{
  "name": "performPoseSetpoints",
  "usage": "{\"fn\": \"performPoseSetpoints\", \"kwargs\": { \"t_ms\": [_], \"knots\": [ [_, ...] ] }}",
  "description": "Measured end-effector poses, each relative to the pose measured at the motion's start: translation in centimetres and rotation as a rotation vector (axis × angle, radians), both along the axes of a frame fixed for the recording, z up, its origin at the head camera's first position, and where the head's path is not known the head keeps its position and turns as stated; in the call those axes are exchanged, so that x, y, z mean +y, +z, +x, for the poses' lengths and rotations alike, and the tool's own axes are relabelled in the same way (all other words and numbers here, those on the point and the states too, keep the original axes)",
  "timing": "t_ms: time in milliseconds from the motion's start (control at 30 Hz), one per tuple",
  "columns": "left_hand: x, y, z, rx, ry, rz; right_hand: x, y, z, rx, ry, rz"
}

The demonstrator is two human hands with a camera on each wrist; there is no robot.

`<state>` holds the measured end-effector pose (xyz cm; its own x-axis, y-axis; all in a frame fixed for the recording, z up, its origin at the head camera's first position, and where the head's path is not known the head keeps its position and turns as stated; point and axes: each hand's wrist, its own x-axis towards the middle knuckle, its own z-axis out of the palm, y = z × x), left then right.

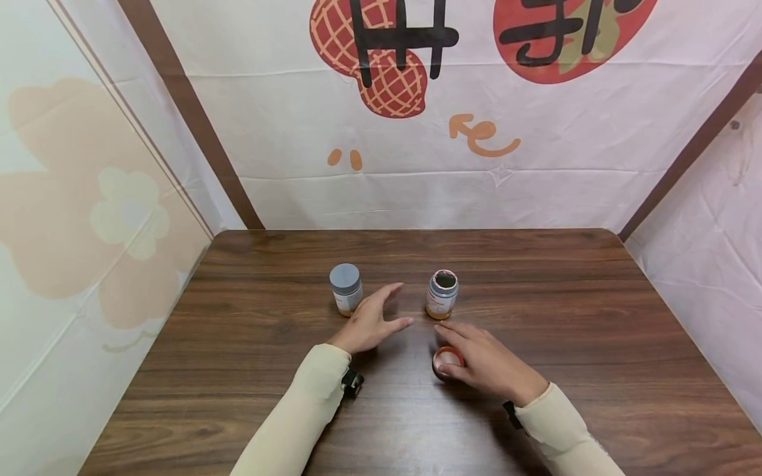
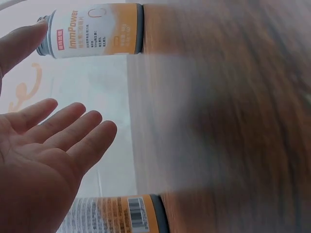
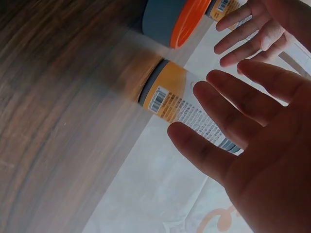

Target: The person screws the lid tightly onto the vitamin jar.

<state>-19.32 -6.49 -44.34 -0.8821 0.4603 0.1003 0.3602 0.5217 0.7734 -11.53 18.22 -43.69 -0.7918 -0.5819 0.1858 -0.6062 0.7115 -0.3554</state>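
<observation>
Blue-grey lid (image 1: 344, 276) fitted, the capped jar (image 1: 345, 299) stands upright just beyond and to the left of the left grip (image 1: 369, 324). The uncapped jar (image 1: 440, 302) stands upright just beyond the fingertips of the right grip (image 1: 485, 360), mouth upward; its contents cannot be identified. The loose lid (image 1: 445, 358) lies orange-rimmed side up on the tabletop (image 1: 381, 433), partly beneath the thumb of the right grip; whether the two touch cannot be confirmed. Both grips are empty, with fingers extended.

Caution: a forward sweep of the right grip could strike the uncapped jar and tip it; with no lid fitted, any contents could spill. A sideways drag of the right grip's thumb could push the loose lid out of reach or flip it. An outward swing of the left grip could knock over the capped jar beside it.

Count: jars, two (one capped, one uncapped); lids, two (one fitted, one loose); grips, two; tabletop, one.
</observation>
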Motion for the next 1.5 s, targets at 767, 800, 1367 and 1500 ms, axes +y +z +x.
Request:
{"fn": "performPoseSetpoints", "kwargs": {
  "t_ms": [767, 800, 1367, 1500],
  "knots": [
    [3.9, 0.6, -1.6, -0.058, -0.055, 0.028, 0.8, -0.6, 0.3, 0.017, 0.008, 0.043],
    [4.1, 0.6, -1.6, -0.055, -0.055, 0.029, 0.8, -0.6, 0.3, 0.017, 0.01, 0.044],
    [6.2, 0.3, -2.2, -0.081, -0.022, 0.055, 0.5, -1.1, 0.4, -0.006, 0.026, 0.05],
    [6.5, 0.4, -2.3, -0.08, -0.018, 0.059, 0.4, -1.1, 0.4, -0.006, 0.036, 0.043]
  ]
}}
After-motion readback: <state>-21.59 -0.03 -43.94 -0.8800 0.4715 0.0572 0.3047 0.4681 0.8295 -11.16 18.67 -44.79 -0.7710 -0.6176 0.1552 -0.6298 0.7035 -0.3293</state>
